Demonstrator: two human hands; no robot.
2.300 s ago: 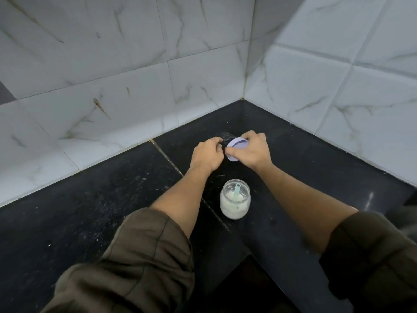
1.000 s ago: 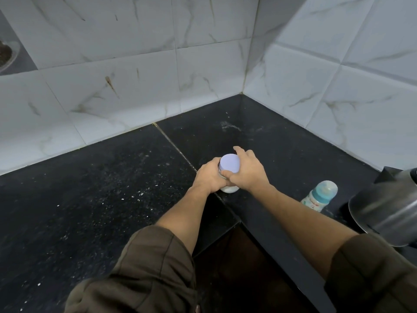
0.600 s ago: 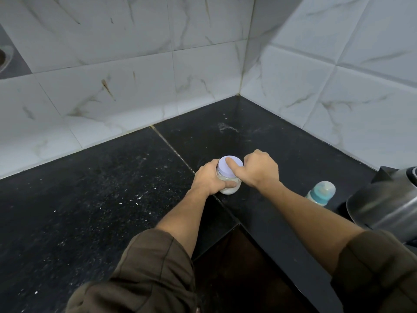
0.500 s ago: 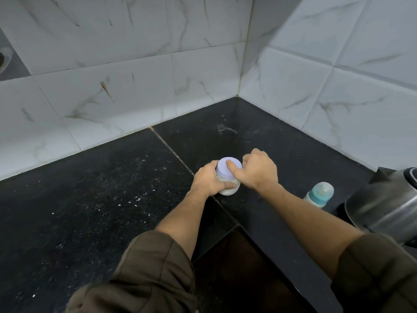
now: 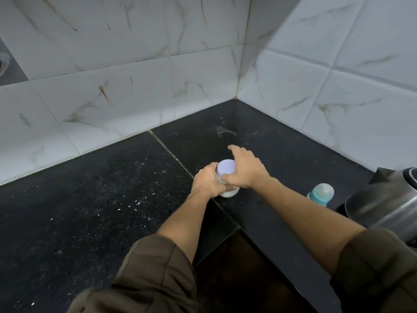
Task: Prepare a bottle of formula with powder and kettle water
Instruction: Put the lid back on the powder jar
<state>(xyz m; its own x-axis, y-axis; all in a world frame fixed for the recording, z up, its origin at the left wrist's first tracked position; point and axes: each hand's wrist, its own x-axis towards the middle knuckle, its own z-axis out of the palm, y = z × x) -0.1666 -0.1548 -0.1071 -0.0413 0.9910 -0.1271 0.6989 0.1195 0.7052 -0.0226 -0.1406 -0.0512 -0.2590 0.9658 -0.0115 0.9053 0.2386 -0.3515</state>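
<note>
1. A small clear glass jar of white powder (image 5: 230,192) stands upright on the black speckled stone worktop (image 5: 101,199). It is near the inner corner where two walls of white marbled tiles (image 5: 112,75) meet.
2. A round, flat lavender lid (image 5: 226,167) sits on top of the jar.
3. The left hand (image 5: 208,182) grips the jar's side, its fingers curled round the glass.
4. The right hand (image 5: 246,169) lies over the right side of the lid. Its fingers (image 5: 234,150) are spread wide and nearly straight, and the thumb touches the lid's near rim.
5. A baby bottle with a teal collar and clear domed cap (image 5: 321,193) stands on the worktop well to the right of the jar. It is just beside a shiny steel kettle (image 5: 383,206) at the right edge of view.
6. Both forearms are bare below pushed-up olive-brown sleeves (image 5: 155,274).
</note>
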